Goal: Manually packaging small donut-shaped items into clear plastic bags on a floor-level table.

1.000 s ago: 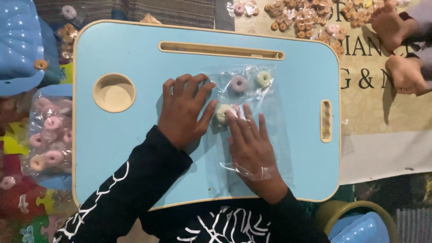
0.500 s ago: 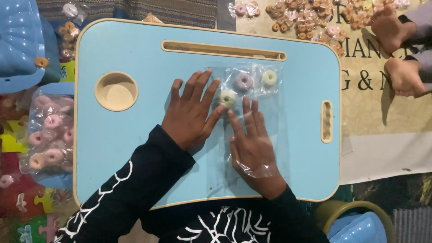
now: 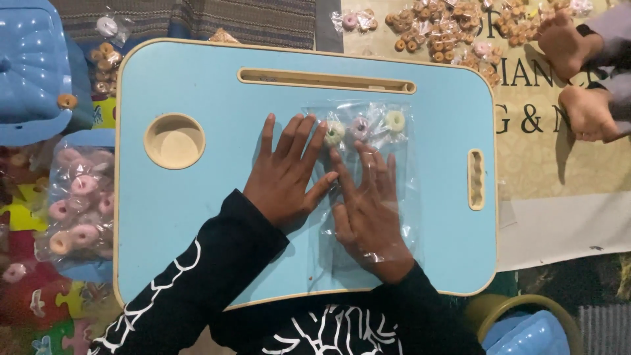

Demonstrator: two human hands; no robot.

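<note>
The left hand lies flat and open beside the clear plastic bag on the blue lap table. The right hand is inside it, fingers spread. Three little ring sweets sit lined up at the bag's closed end, and the near end looks unsealed.

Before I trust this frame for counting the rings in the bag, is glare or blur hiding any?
Head view: lighting is even and focus fair; the clear bag shows crinkle glare near its top, yet three rings read clearly. The left hand and right hand cast soft shadows on the blue tray. Corners are dimmer.
</note>
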